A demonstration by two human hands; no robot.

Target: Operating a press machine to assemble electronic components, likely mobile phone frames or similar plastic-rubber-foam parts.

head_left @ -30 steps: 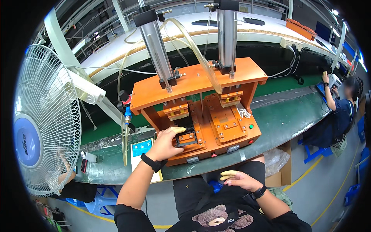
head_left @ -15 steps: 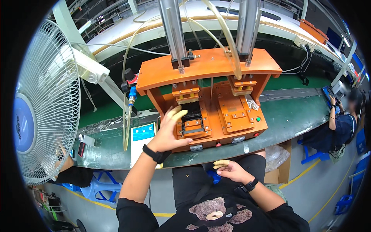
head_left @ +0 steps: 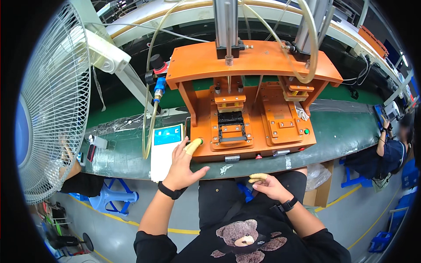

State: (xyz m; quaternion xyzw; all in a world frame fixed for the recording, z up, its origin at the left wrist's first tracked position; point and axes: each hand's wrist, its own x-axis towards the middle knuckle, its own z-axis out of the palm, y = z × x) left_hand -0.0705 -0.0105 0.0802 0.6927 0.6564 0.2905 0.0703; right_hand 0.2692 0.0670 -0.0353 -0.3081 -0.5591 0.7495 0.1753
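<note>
An orange press machine (head_left: 245, 65) stands on the green bench (head_left: 131, 109), with two metal cylinders rising from its top plate. A black part (head_left: 230, 127) lies in the left nest of its base. My left hand (head_left: 183, 164) reaches to the front left corner of the base, and its forefinger, in a yellow finger cot, rests on a green button (head_left: 201, 141). My right hand (head_left: 267, 184) hovers over my lap below the bench edge, fingers loosely spread, holding nothing. It also wears a yellow finger cot.
A big white fan (head_left: 48, 101) fills the left side. A white box with a blue screen (head_left: 165, 147) sits left of the press. Clear hoses (head_left: 151, 118) loop down beside it. Another person (head_left: 392, 151) sits at the bench on the right. A cardboard box (head_left: 322, 188) stands below.
My left hand has left the black part in the left nest and moved down-left to the green button. The right hand stays over my lap. The view has tilted closer to the press.
</note>
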